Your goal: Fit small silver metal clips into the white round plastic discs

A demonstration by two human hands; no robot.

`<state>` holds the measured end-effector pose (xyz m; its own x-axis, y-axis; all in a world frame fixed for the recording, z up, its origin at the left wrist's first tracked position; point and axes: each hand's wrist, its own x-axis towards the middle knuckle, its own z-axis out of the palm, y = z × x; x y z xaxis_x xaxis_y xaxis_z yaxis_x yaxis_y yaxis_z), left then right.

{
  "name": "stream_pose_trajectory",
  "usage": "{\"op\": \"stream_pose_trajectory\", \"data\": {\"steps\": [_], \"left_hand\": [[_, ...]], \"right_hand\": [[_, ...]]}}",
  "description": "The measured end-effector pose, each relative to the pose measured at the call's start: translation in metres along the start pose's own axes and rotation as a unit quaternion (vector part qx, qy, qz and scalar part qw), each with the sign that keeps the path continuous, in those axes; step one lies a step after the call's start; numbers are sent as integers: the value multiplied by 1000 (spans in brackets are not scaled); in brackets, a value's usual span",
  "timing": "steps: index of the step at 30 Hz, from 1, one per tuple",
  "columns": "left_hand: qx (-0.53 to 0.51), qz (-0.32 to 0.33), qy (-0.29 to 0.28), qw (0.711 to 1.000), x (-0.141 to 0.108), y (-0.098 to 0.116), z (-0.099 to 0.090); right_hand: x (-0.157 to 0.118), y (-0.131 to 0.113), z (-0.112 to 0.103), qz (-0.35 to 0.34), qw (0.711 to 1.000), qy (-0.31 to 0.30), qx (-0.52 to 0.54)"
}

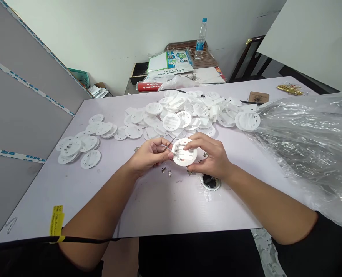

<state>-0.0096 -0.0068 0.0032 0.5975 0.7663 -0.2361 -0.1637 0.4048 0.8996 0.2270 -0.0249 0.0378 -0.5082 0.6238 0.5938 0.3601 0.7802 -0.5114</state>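
Over the middle of the table, my right hand [213, 155] grips a round white plastic battery holder [188, 157] by its right side, with fingers on its face and the thumb at its lower edge. The holder is tilted up, its slotted side showing. My left hand [150, 156] is closed around a thin dark stick-like tool [168, 145] that slants up to the right; its kind is not clear. The left thumb tip touches the holder's left rim. Small metal contact pieces [170, 173] lie scattered beneath my hands. A round black-centred piece [210, 182] sits below my right wrist.
A heap of white round holders [171, 121] spreads across the back of the table, with a smaller group [73, 148] at left. A clear plastic bag [309, 146] covers the right side. Behind stand a water bottle [200, 40] and packets. A black cable [84, 240] crosses the front left.
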Motion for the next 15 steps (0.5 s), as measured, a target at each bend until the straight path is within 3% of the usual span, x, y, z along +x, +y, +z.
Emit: {"op": "stream_pose_trajectory", "data": {"steps": [10, 15], "left_hand": [[-40, 6, -59, 997, 1, -5, -2], [-37, 9, -51, 998, 2, -6, -2]], "right_hand": [[3, 0, 2, -46, 998, 27, 31], [3, 0, 2, -46, 998, 20, 26]]}}
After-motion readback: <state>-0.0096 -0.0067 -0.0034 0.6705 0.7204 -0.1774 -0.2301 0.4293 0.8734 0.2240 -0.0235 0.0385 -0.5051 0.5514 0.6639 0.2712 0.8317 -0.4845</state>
